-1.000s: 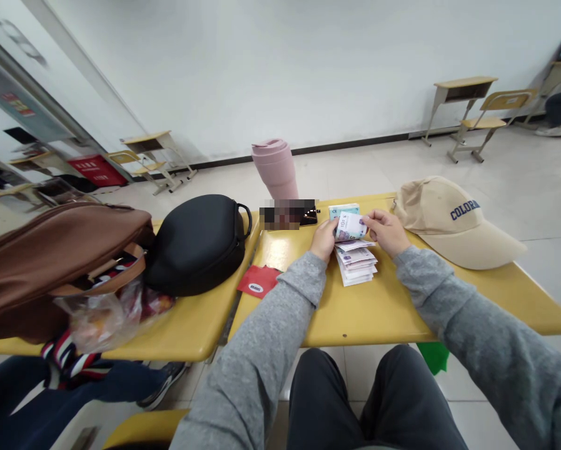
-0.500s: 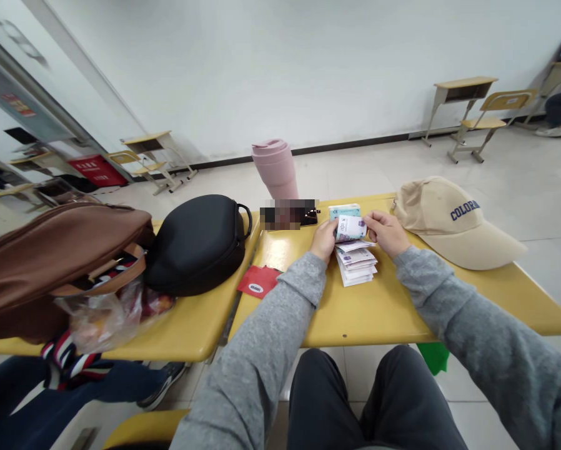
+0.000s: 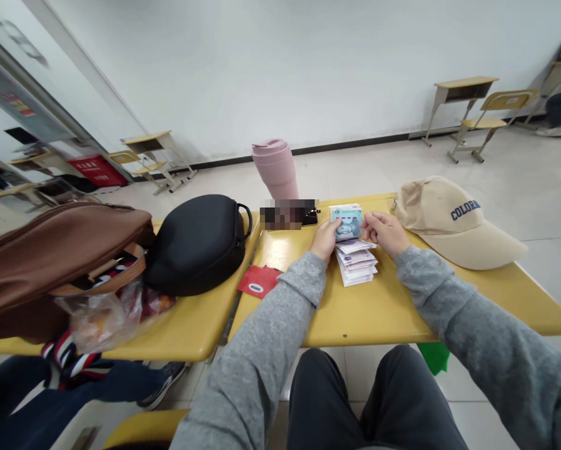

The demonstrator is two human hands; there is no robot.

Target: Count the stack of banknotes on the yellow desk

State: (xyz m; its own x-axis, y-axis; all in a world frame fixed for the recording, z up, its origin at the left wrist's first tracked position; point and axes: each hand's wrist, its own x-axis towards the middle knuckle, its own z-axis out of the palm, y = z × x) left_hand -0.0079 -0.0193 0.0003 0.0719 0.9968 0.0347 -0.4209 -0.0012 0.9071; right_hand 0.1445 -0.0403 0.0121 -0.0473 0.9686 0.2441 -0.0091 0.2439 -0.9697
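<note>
A bundle of teal banknotes (image 3: 349, 226) is gripped at its left edge by my left hand (image 3: 326, 238), the thumb lying over the front note. At the bundle's right edge is my right hand (image 3: 384, 232), its fingers curled and pinched together. Whether a note's edge is between those fingertips I cannot make out. Just below, a fanned pile of pale purple and white notes (image 3: 356, 265) hangs down in layers towards me, over the yellow desk (image 3: 393, 306).
A beige cap (image 3: 453, 222) lies to the right. Leftward are a red packet (image 3: 258, 281), a partly blurred phone (image 3: 310, 216) and a pink tumbler (image 3: 277, 167). On the adjoining desk sit a black case (image 3: 198, 244), a brown bag (image 3: 60, 262) and a plastic bag (image 3: 105, 319).
The pale note end raised between my hands has gone down out of sight, and a teal note face with a portrait now shows there. Both hands stay nearly in place.
</note>
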